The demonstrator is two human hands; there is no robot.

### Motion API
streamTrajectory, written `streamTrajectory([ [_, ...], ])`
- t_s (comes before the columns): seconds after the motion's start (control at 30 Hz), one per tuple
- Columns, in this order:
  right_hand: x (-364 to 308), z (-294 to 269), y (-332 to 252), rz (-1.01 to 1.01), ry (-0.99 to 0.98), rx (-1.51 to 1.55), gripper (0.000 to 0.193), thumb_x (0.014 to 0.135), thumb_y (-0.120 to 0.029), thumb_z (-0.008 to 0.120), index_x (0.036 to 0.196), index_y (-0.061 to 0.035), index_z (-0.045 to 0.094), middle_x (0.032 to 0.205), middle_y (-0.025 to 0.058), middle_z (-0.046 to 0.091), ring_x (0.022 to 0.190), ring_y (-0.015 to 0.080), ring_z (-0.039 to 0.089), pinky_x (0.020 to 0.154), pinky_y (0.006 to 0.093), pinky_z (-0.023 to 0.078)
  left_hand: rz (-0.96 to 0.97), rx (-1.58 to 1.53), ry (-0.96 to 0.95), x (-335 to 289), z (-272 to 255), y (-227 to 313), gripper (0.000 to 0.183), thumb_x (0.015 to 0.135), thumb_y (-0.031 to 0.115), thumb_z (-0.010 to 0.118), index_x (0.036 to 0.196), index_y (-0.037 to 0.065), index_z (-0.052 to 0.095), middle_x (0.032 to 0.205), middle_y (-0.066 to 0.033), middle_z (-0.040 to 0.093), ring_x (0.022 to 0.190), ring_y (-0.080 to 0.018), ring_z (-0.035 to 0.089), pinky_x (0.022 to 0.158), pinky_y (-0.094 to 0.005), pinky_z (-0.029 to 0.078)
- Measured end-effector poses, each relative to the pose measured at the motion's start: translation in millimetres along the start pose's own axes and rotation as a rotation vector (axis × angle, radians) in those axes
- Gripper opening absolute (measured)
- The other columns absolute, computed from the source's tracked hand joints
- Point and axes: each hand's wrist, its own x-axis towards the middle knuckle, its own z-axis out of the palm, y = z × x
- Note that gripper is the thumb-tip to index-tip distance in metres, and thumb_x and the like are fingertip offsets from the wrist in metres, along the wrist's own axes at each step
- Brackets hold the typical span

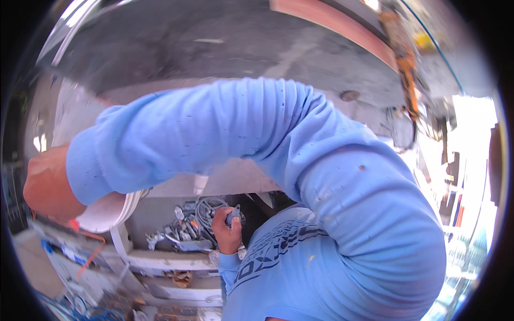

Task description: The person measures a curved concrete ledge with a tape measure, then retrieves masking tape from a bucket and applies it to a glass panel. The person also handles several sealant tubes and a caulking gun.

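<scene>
My right arm, in a light blue sleeve, stretches across the view to the far left. There my right hand [45, 179] is seen from the back and wrist; its fingers are hidden. Just beside and below that wrist is a white rounded thing [110, 211] with a ridged rim, partly covered by the cuff. My left hand [227, 234], low in the middle, is closed around a small grey object with a pointed tip [233, 215]; its exact kind is unclear. Beyond that hand, a coiled grey cable [208, 208] lies with a heap of metal pieces [187, 230].
White shelving [168, 262] with odds and ends stands at the lower left. An orange cord [96, 246] hangs near it. A large grey surface [225, 48] spreads across the top. At the upper right are an orange tool [408, 80] and a reddish board [342, 27].
</scene>
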Motion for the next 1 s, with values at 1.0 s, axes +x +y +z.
streamTrajectory([
  [1.0, -845, 96, -442, 0.778, 2.176, 0.856, 0.046, 0.083, 0.003, 0.051, 0.127, -0.0036, 0.042, 0.114, 0.0169, 0.061, 0.094, 0.0220, 0.066, 0.080, 0.0379, 0.056, 0.263, 1.131, -1.093, -84, 583, 169, 0.049, 0.088, 0.045, 0.055, 0.091, -0.001, 0.072, 0.093, -0.0223, 0.070, 0.093, -0.0388, 0.067, 0.081, -0.0452, 0.051],
])
